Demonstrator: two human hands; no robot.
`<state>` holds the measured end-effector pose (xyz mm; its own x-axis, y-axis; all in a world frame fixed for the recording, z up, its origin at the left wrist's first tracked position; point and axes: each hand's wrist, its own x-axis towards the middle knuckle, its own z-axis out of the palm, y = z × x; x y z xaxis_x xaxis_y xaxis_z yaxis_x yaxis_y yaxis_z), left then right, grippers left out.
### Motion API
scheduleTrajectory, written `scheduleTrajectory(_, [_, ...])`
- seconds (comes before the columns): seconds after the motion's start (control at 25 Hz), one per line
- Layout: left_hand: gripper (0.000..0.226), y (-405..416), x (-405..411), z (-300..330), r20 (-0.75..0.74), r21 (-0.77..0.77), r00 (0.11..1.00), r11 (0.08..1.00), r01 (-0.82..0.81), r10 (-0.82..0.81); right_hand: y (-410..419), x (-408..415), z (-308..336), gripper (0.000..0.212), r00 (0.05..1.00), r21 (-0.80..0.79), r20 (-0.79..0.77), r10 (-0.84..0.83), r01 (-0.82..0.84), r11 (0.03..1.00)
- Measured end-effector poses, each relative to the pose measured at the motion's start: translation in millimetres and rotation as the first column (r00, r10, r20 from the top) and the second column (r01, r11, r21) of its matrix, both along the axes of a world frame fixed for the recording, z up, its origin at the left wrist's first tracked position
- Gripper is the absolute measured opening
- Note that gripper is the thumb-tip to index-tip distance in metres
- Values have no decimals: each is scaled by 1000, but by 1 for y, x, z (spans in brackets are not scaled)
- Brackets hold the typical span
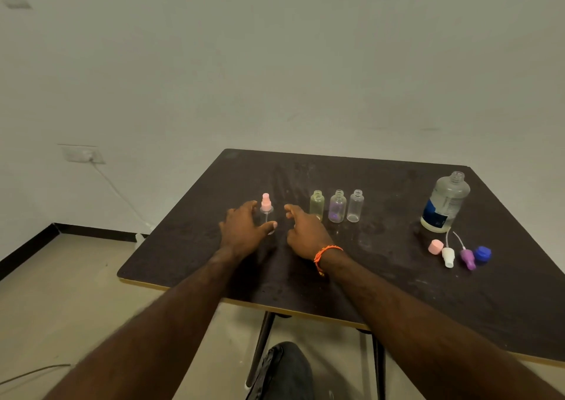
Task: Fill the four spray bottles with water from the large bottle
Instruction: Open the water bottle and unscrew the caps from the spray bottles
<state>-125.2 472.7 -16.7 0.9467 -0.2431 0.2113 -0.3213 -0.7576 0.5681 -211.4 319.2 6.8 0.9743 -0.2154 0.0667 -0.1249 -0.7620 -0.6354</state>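
- Reaching forward over the dark scuffed table (397, 292), both bare forearms stretch toward a small clear spray bottle with a pink spray top (266, 213).
- The left hand (243, 231) cups around that bottle, fingers spread wide, thumb near its base; contact is unclear.
- The right hand (305, 231), loosely curled and holding nothing, hovers just beside it, an orange thread bracelet (325, 253) on the wrist.
- Three uncapped small bottles (337, 206) stand in a row to the right.
- The large clear water bottle (446, 202) stands uncapped far right, loose caps (458, 254) before it.

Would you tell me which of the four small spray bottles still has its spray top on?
The clear bottle with the pink spray top, standing between the hands; the three small bottles to its right are open-necked.
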Motion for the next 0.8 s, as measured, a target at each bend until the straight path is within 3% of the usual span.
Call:
scheduleTrajectory(0.2, [39,-3,5,-1,-28,-100,989,985,140,-144,13,15,-4,67,999,56,31,21,-23,998])
scheduleTrajectory(0.6, [35,-65,-67,9,19,-172,913,898,404,-407,-46,-76,5,45,973,99,150,-174,160,982])
scheduleTrajectory(0.8, [26,-108,-106,5,31,-133,856,847,515,-515,-88,-124,11,34,963,41,93,-253,250,967])
